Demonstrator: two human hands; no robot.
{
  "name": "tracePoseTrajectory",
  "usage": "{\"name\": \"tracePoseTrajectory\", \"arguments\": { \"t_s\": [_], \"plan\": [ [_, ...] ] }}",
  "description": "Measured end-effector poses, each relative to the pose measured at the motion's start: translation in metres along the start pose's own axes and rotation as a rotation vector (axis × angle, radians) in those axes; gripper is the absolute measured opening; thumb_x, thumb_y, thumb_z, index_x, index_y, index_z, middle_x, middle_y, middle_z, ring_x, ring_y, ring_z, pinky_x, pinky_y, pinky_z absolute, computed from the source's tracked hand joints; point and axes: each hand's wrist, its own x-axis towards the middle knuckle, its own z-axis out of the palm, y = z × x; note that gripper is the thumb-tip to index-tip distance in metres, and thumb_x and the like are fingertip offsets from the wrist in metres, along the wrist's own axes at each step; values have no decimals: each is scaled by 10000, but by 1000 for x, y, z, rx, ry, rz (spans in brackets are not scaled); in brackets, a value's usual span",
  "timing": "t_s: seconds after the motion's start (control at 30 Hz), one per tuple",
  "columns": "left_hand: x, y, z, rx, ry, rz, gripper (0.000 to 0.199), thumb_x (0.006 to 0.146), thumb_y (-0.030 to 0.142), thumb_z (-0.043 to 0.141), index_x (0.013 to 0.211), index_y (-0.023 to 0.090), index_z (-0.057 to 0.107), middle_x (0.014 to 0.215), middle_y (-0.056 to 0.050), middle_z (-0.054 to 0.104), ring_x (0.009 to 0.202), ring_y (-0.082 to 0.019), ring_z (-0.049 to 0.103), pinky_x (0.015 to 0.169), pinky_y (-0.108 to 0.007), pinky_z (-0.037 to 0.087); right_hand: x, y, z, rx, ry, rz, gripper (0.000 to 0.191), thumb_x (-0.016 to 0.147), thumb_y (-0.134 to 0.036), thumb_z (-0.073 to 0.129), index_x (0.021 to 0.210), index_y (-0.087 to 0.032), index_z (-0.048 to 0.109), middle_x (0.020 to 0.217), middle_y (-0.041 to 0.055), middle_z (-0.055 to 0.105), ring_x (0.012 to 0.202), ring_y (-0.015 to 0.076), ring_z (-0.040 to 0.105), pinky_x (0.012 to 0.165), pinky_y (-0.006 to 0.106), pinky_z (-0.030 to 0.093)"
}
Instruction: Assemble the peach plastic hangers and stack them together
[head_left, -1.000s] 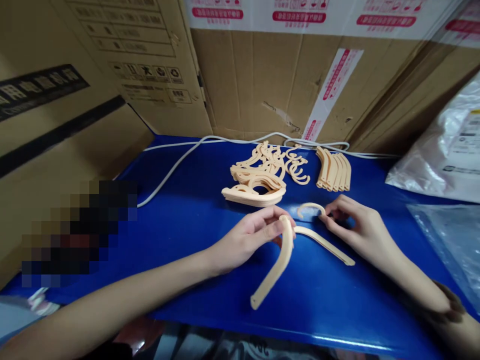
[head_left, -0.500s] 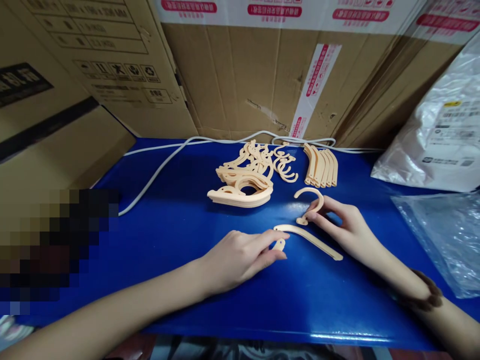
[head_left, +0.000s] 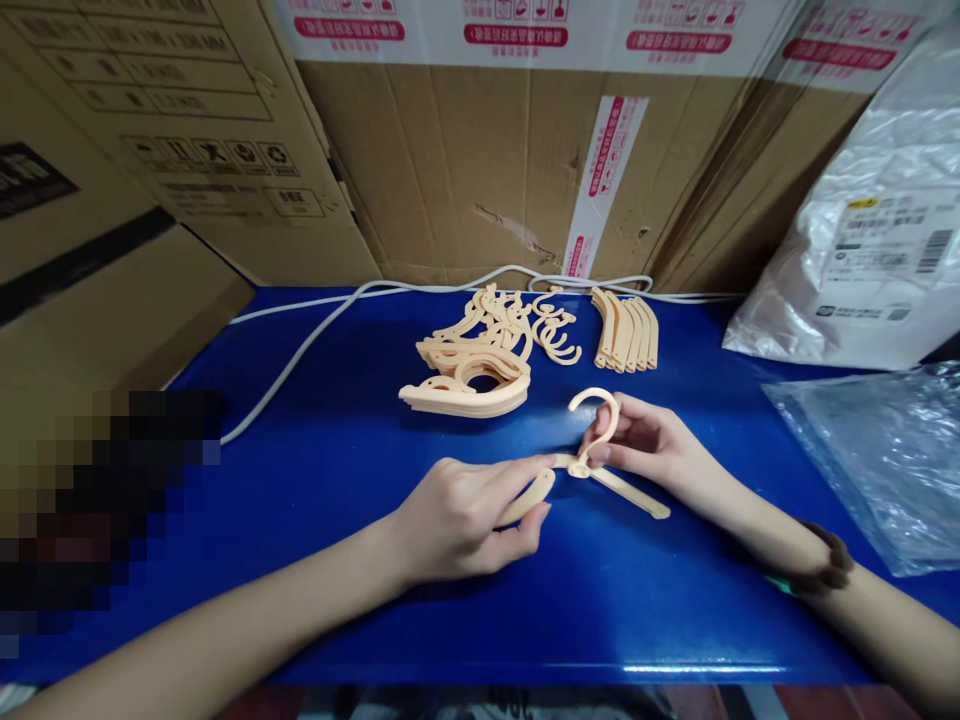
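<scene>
My right hand (head_left: 637,435) pinches the base of a cream plastic hook (head_left: 613,410), whose curve points up and left. The hook's foot lies over a long flat cream strip (head_left: 630,493) on the blue table. A second cream piece (head_left: 531,497) is held in my left hand (head_left: 472,515), between the fingers and thumb, and partly hidden by them. The fingertips of my left hand also reach the left end of the long strip. Whether the pieces are joined cannot be made out.
Behind my hands lie stacked cream hanger parts (head_left: 469,402), loose hooks (head_left: 556,342) and a row of curved strips (head_left: 626,330). A white cable (head_left: 300,352) runs before cardboard boxes (head_left: 450,170). Plastic bags (head_left: 862,270) are at the right.
My right hand has brought the hook down and left onto the long strip. More of the piece in my left hand now shows. The whole view has shifted slightly.
</scene>
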Motion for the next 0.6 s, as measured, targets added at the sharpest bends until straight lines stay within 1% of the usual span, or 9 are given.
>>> {"name": "tracePoseTrajectory", "arguments": {
  "t_s": [0.1,0.23,0.3,0.4,0.5,0.6],
  "plan": [
    [1,0,0,34,-15,35,304,1141,229,492,1272,42,691,1015,-70,879,726,-148,841,598,-244,618,1,0,-1,37,0,17,316,850,-368,929,902,-214,658,896,-8,799,809,134,774,807,283,613],
    [1,-2,0,89,-26,43,349,1201,282,422,1200,86,712,946,-34,868,696,-153,826,608,-265,612,3,1,-2,96,11,14,358,838,-361,939,893,-222,614,876,-9,807,789,140,778,802,293,615],
    [2,-3,1,96,-18,21,368,1212,307,413,1163,104,715,938,-25,864,710,-151,829,616,-261,606,3,3,-3,132,22,5,397,825,-354,951,934,-229,591,880,-9,817,782,144,785,788,293,615],
    [2,-3,2,101,-22,-18,388,1219,345,404,1178,112,712,979,-25,866,752,-150,832,639,-263,602,2,5,-3,174,33,-4,465,821,-346,957,1025,-243,552,877,-20,824,761,141,790,756,281,609],
    [2,-3,2,89,-61,-57,405,1221,372,386,1184,134,711,911,5,841,670,-144,770,589,-282,558,1,4,-2,157,35,-4,496,839,-356,943,1099,-251,534,868,-26,822,763,146,791,763,293,608],
    [2,-1,2,58,-83,-48,364,1211,336,397,1169,141,701,968,-8,840,697,-160,726,629,-296,554,0,1,1,149,30,1,502,848,-349,934,1133,-252,533,872,-26,821,782,149,792,793,307,607]
  ]
}}
